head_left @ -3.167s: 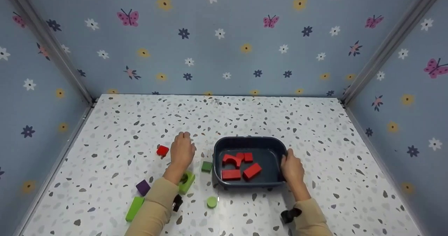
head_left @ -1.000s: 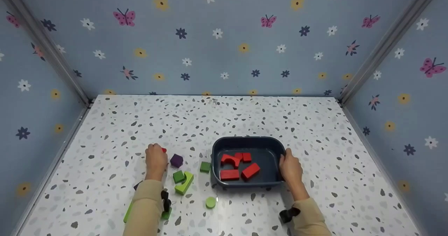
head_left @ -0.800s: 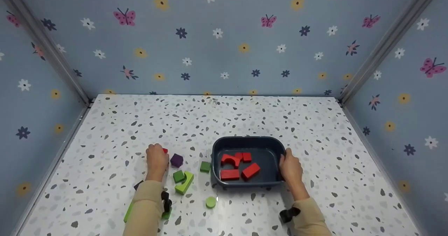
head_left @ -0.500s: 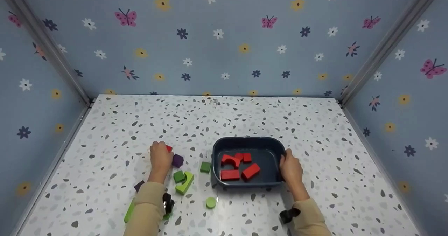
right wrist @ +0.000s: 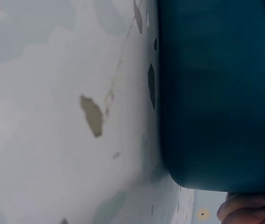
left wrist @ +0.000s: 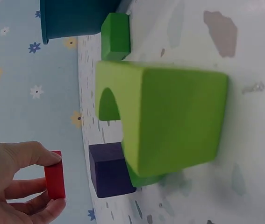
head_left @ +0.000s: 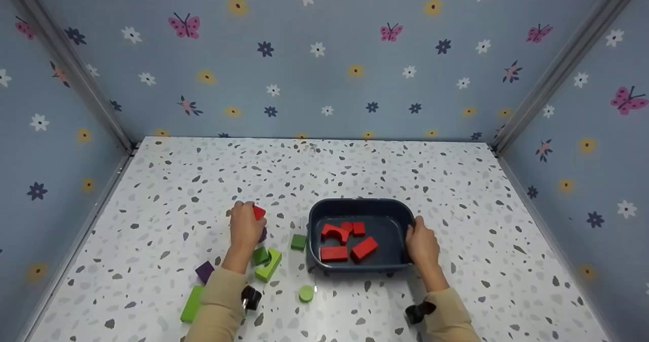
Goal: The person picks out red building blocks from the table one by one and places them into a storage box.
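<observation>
My left hand [head_left: 246,226] pinches a red block [left wrist: 54,176] between thumb and fingers, held up off the table in the left wrist view. In the head view it is over a purple block [head_left: 262,235], which the hand partly covers. My right hand [head_left: 423,242] grips the right end of a dark blue rectangular container [head_left: 361,267]. Inside it lie several red blocks, among them an arch [head_left: 335,232] and a long block [head_left: 334,253]. The right wrist view shows the container's outer wall [right wrist: 216,102] and a few fingers at its rim.
Left of the container are a green cube [head_left: 298,242], a light green arch block [head_left: 268,266] with another green block [head_left: 260,255] against it, and a light green round piece [head_left: 306,294]. A purple block [head_left: 205,272] and a light green block [head_left: 192,304] lie by the left forearm.
The left hand took hold of the red block at the left and has moved right and slightly back with it. The right hand and container have stayed in place.
</observation>
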Action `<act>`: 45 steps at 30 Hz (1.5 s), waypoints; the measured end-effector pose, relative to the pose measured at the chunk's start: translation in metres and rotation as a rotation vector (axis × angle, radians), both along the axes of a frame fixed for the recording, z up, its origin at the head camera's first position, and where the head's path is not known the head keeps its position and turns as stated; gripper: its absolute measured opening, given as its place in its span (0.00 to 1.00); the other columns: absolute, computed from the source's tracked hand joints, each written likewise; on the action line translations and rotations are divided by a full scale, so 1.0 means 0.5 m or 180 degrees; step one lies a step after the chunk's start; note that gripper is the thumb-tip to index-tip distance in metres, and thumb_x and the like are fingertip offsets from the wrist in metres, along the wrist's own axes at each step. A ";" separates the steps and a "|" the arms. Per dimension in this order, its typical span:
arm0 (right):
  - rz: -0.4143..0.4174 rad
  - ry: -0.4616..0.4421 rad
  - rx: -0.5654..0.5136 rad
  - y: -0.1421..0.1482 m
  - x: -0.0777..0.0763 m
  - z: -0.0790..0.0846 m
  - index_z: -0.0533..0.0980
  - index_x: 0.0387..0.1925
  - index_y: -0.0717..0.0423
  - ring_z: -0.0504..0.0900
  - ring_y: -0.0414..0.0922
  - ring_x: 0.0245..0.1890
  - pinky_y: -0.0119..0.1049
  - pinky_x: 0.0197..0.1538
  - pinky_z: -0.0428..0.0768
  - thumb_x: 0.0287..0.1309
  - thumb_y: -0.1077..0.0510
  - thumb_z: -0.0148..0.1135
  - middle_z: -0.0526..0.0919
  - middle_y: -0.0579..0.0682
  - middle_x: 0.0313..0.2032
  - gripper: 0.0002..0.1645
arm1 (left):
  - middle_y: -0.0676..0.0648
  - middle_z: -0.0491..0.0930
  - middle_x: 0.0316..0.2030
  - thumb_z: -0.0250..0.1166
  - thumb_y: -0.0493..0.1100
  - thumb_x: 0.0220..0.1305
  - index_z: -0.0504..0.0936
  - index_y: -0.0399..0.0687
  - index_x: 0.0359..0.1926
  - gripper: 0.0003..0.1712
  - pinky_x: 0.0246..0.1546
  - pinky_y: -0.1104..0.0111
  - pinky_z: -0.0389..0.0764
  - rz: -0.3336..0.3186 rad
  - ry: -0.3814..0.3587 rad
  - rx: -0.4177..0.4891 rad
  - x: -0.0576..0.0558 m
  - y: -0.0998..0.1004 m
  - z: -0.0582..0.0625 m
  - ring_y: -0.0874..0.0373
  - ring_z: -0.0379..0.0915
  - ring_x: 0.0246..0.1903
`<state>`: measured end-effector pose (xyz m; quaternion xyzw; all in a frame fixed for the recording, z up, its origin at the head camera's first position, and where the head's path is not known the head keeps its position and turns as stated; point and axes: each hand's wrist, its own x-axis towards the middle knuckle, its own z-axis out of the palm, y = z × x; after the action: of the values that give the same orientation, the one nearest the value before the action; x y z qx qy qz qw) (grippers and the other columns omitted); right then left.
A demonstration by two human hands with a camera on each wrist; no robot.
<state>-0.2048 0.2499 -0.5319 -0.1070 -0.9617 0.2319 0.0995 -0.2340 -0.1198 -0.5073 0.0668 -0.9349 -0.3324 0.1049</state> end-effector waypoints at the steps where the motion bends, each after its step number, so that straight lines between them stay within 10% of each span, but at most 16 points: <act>1: -0.0001 -0.0010 0.0005 0.000 0.000 0.000 0.67 0.38 0.63 0.77 0.58 0.22 0.49 0.20 0.70 0.60 0.60 0.49 0.77 0.65 0.26 0.09 | 0.30 0.71 0.38 0.65 0.31 0.45 0.74 0.23 0.44 0.22 0.42 0.54 0.73 -0.0009 0.0015 0.0019 0.003 0.003 0.003 0.39 0.69 0.42; 26: 0.0005 -0.0056 -0.0050 0.003 -0.002 0.001 0.66 0.38 0.63 0.77 0.62 0.25 0.52 0.22 0.70 0.61 0.59 0.48 0.77 0.67 0.27 0.09 | 0.35 0.72 0.36 0.68 0.30 0.43 0.76 0.26 0.42 0.21 0.42 0.58 0.72 -0.0424 0.0635 0.0275 0.072 0.121 0.056 0.44 0.69 0.40; 45: -0.0026 -0.0040 -0.0065 0.003 0.000 0.002 0.66 0.38 0.62 0.77 0.61 0.25 0.52 0.22 0.70 0.60 0.60 0.48 0.77 0.66 0.28 0.09 | 0.41 0.71 0.32 0.70 0.31 0.41 0.77 0.28 0.42 0.22 0.34 0.62 0.73 -0.0760 0.0668 0.0448 0.117 0.226 0.038 0.50 0.69 0.34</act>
<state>-0.2049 0.2512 -0.5311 -0.1134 -0.9595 0.2405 0.0933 -0.1756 -0.0068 -0.4882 -0.0726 -0.8945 -0.4124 0.1567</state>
